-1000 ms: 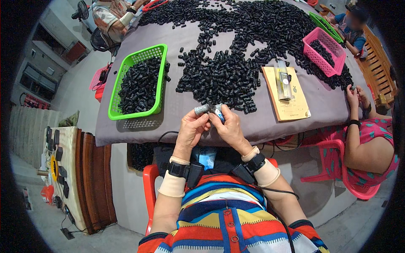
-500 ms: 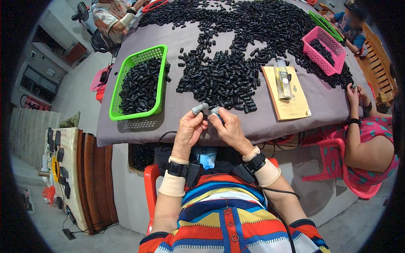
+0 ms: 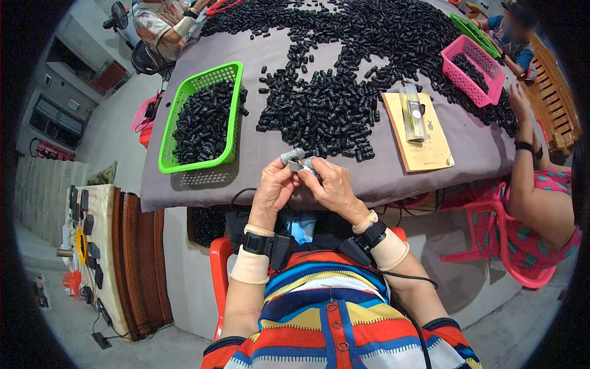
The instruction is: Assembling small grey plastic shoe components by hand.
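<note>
My left hand and my right hand meet over the near edge of the grey-covered table. Between their fingertips they hold a small grey tool-like piece, with grey tape on my left thumb tip. What exactly sits between the fingers is too small to tell. Just beyond my hands lies a big heap of small black plastic parts. A green basket filled with the same black parts stands to my left.
A tan board with a clear fixture on it lies to the right. A pink basket of black parts stands at the far right. One person's arm rests at the right table edge; another person sits at the far end.
My hands have stayed at the table edge, only shifting their fingers slightly around the small grey piece. Everything on the table is where it was.
</note>
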